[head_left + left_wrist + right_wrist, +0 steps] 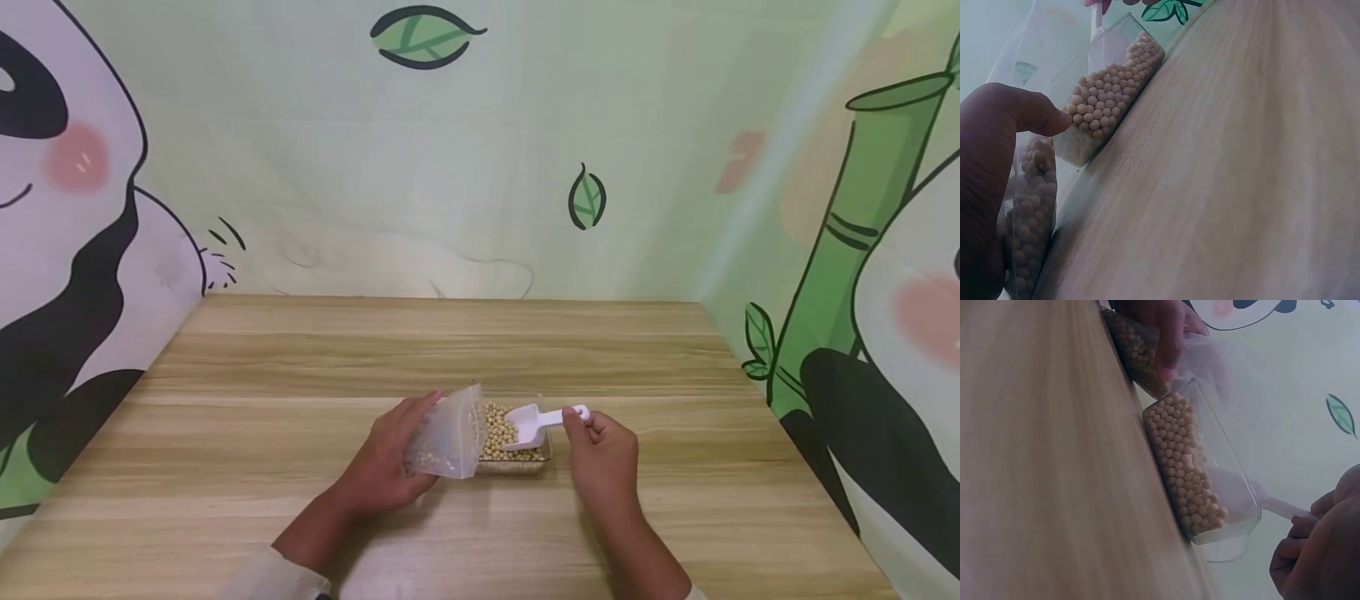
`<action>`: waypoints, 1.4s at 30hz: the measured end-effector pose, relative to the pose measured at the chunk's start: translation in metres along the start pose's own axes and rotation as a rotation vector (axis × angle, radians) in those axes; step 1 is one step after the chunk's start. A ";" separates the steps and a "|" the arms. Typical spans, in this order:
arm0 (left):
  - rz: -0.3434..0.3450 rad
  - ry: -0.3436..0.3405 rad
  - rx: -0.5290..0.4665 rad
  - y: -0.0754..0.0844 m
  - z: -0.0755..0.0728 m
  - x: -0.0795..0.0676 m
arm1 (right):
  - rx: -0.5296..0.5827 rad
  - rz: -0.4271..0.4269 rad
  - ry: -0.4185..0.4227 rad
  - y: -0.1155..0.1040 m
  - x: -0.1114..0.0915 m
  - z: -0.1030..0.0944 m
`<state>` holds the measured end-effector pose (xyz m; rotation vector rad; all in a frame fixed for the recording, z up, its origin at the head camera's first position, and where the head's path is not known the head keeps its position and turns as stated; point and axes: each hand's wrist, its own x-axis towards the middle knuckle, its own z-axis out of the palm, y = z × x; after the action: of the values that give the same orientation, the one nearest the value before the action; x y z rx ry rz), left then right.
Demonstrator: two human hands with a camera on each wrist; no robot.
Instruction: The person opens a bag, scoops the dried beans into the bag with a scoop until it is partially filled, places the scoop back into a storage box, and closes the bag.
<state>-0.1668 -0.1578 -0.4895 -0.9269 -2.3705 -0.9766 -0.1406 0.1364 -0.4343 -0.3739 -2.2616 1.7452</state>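
My left hand [386, 462] grips a clear plastic bag [450, 437], its mouth turned toward a clear rectangular box [1232, 532]. Soybeans lie low inside the bag, seen through its side in the left wrist view. The box stands on the table and holds a heap of soybeans [497, 425]; the bag overlaps its left end in the head view. Between thumb and fingers, my right hand [606, 467] pinches the handle end of a small white scoop [531, 427]. The scoop's blade is down in the box, its front edge among the soybeans, and little shows inside it.
Under everything is a wood-grain table [300, 358]. A pale green backdrop [315, 150] with printed pandas, leaves and bamboo rises along the table's back edge and both sides.
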 end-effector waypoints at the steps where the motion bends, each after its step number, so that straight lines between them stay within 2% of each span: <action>1: 0.002 0.001 0.001 0.000 0.000 0.000 | 0.020 0.034 -0.011 0.001 0.002 -0.001; 6: -0.001 0.000 0.002 -0.001 0.001 -0.001 | 0.194 0.181 -0.065 0.001 0.006 -0.001; 12: -0.012 -0.007 -0.007 0.000 0.000 -0.001 | 0.358 0.281 -0.115 0.000 0.008 -0.001; 20: -0.010 -0.010 -0.001 0.000 0.000 -0.001 | 0.427 0.343 -0.159 0.003 0.010 -0.004; 35: 0.002 -0.006 0.013 0.000 0.000 0.000 | 0.518 0.400 -0.152 0.007 0.013 -0.007; 42: 0.000 -0.009 0.020 0.000 0.000 0.000 | 0.584 0.429 -0.198 0.010 0.015 -0.009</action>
<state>-0.1664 -0.1574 -0.4896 -0.9252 -2.3833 -0.9496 -0.1514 0.1525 -0.4411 -0.6061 -1.7395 2.6519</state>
